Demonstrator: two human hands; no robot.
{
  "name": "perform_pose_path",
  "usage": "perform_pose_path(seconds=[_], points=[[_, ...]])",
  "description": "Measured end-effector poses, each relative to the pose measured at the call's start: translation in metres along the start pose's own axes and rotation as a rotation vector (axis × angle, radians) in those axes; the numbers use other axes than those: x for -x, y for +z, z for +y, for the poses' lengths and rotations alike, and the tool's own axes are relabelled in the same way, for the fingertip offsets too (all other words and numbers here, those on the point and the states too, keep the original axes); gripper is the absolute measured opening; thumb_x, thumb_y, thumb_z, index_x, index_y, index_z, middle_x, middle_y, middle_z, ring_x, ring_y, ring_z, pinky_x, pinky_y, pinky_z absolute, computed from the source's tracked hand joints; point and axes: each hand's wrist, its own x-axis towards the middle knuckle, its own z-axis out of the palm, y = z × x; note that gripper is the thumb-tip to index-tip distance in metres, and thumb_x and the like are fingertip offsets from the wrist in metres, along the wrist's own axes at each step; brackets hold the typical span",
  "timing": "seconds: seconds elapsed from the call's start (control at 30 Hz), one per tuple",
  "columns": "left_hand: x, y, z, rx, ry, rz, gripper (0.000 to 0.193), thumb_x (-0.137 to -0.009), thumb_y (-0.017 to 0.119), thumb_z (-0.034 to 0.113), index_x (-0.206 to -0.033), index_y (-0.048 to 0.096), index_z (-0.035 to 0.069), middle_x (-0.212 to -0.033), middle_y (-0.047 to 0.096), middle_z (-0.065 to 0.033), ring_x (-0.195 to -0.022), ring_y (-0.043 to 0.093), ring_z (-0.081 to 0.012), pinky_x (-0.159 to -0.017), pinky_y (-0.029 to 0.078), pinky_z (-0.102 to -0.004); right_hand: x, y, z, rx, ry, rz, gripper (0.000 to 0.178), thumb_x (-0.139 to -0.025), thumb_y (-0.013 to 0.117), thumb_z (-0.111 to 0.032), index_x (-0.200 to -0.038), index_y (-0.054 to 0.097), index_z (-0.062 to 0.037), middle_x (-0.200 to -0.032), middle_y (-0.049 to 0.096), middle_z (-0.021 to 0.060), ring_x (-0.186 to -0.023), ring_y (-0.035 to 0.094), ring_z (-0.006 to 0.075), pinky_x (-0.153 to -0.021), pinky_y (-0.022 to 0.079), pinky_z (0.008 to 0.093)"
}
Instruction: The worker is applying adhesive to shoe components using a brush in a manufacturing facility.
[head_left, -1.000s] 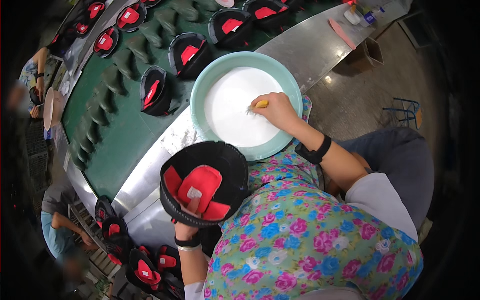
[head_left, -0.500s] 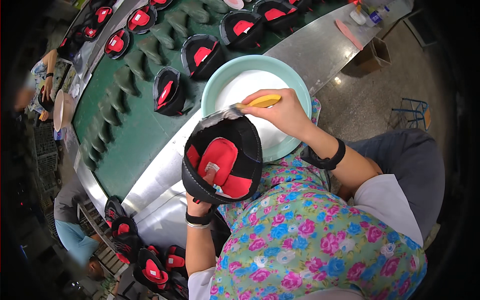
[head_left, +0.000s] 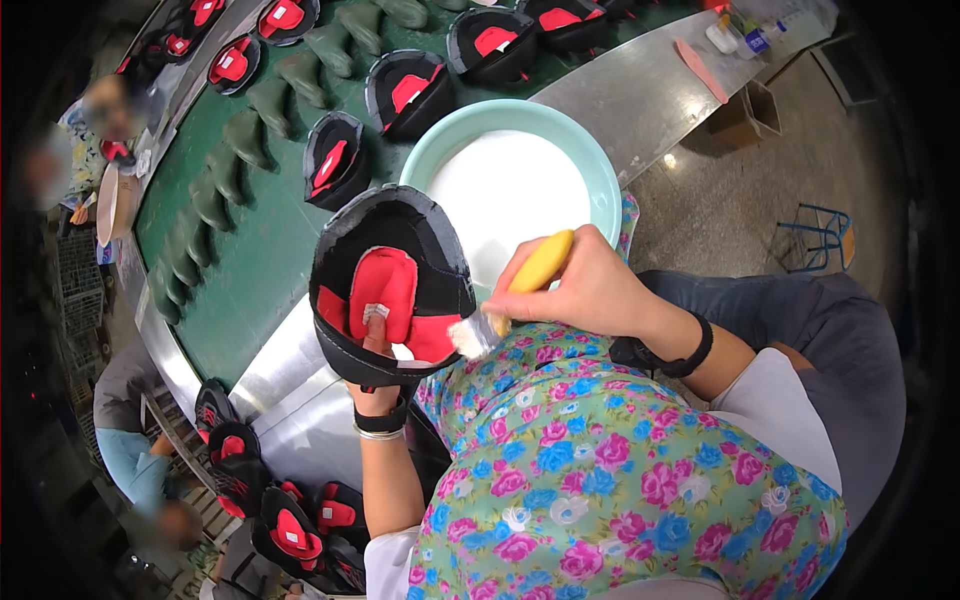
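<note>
A worker's left hand (head_left: pixel 375 385) holds up a black shoe upper (head_left: pixel 390 285) with a red lining, thumb pressed inside it. The right hand (head_left: pixel 590 290) grips a yellow-handled brush (head_left: pixel 510 295), its white bristles touching the upper's near right edge. Just beyond sits a pale green basin (head_left: pixel 600 170) of white glue on a steel bench (head_left: pixel 650 90). More uppers (head_left: pixel 335 160) ride the green conveyor (head_left: pixel 250 260) at far left.
</note>
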Motion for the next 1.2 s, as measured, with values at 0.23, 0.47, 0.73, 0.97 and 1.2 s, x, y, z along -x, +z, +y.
perform_pose_path(seconds=[0.23,0.47,0.73,0.97,1.2], points=[[0.009,0.009,0.013,0.231,-0.018,0.016,0.037,-0.092,0.055,0.008,-0.128,0.045,0.004,-0.119,0.055,-0.0094,-0.105,0.057,-0.0208,-0.088,0.048,-0.0351,-0.027,-0.011,0.019,0.136,-0.084,0.002,0.015,-0.073,0.075,-0.014,-0.080,0.070,-0.0013,-0.073,0.068,0.0057,-0.067,0.062,0.0098,-0.065,0.049,0.0247],[0.006,-0.035,-0.004,0.322,-0.206,0.135,0.032,-0.090,0.052,0.018,-0.118,0.055,0.003,-0.123,0.056,-0.0150,-0.113,0.055,-0.0287,-0.096,0.045,-0.0426,-0.050,-0.022,-0.003,0.210,-0.220,0.193,0.014,-0.078,0.073,-0.012,-0.086,0.071,-0.0003,-0.077,0.069,0.0057,-0.068,0.062,0.0101,-0.064,0.048,0.0229],[0.007,0.011,0.015,0.095,-0.097,-0.434,0.042,-0.091,0.057,0.014,-0.130,0.045,0.003,-0.124,0.054,-0.0125,-0.109,0.058,-0.0235,-0.093,0.050,-0.0362,-0.061,0.039,-0.034,0.118,-0.503,-0.449,0.019,-0.081,0.071,-0.011,-0.099,0.071,-0.0063,-0.094,0.070,0.0079,-0.085,0.066,0.0153,-0.075,0.050,0.0253],[0.016,0.006,-0.002,0.722,-0.300,-0.537,0.041,-0.095,0.047,0.020,-0.131,0.045,0.000,-0.126,0.056,-0.0170,-0.109,0.059,-0.0278,-0.093,0.050,-0.0421,-0.063,0.021,-0.001,0.425,-0.362,-0.064,0.017,-0.078,0.071,-0.019,-0.083,0.070,-0.0025,-0.069,0.067,0.0087,-0.060,0.064,0.0174,-0.060,0.050,0.0272],[0.019,-0.038,0.004,0.038,-0.036,-0.384,0.033,-0.092,0.053,0.018,-0.119,0.054,-0.002,-0.113,0.062,-0.0164,-0.102,0.061,-0.0274,-0.092,0.050,-0.0408,-0.033,0.005,0.013,0.276,0.074,0.166,0.032,-0.082,0.066,-0.021,-0.068,0.062,0.0073,-0.055,0.062,0.0096,-0.043,0.057,0.0138,-0.046,0.047,0.0267]])
